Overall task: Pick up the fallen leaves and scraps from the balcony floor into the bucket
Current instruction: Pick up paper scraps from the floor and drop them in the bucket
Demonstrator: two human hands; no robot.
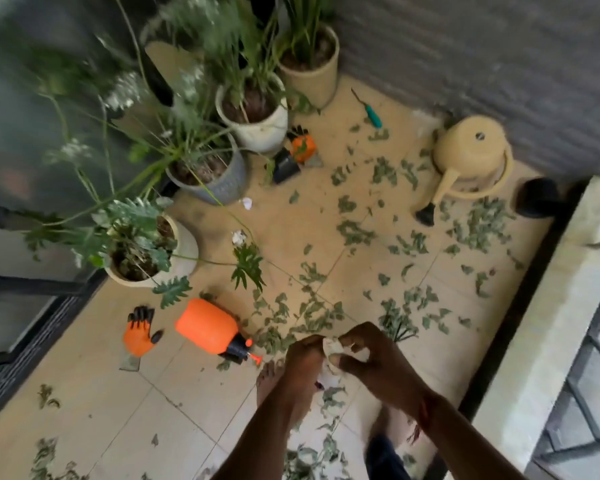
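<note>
1. The left hand and the right hand are meeting in front of the body. Each is pinching one crumpled white scrap between thumb and fingertips, so neither hand is free.
2. Fallen leaves are lying on the floor tiles, directly below and just beyond the hands.
3. An orange sprayer and an orange glove are lying to the left, beside the leaf spread.
4. A dense leaf patch is lying farther off to the right, so the right hand is judged nearer to it.
5. Two small white scraps are lying far left beside the plant pots, on the left hand's side.
6. No bucket is showing plainly. A dark round container beyond the watering can may be it; this cannot be told.
</note>
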